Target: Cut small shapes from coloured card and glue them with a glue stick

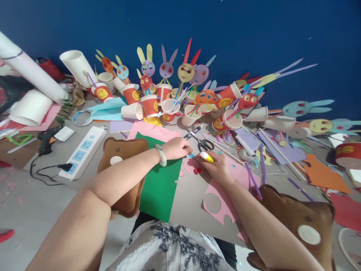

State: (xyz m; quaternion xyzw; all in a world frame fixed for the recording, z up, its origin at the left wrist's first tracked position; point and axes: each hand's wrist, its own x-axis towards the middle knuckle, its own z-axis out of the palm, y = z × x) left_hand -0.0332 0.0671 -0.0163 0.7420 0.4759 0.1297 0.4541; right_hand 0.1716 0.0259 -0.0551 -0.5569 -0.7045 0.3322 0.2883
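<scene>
My left hand (177, 148) is closed in a pinch over the top right corner of the green sheet (162, 180); a small blue bit shows at its fingertips. In my right hand (216, 167) is a yellow glue tube (207, 157) with a white end, held between closed fingers close to that blue bit. Just below the hands lie a small red cap-like piece (198, 170) and a pink paper disc (189, 165). Black-handled scissors (205, 145) rest beyond my right hand. Pink paper with round holes (221, 199) lies partly under my right forearm.
Paper cups (149, 105) with rabbit-faced figures line the back. On the left are a power strip (84, 152) and a black glue gun (46, 139). Brown cushions (126, 150) flank the work area. Orange scraps (324, 175) and purple sticks (263, 163) lie at right.
</scene>
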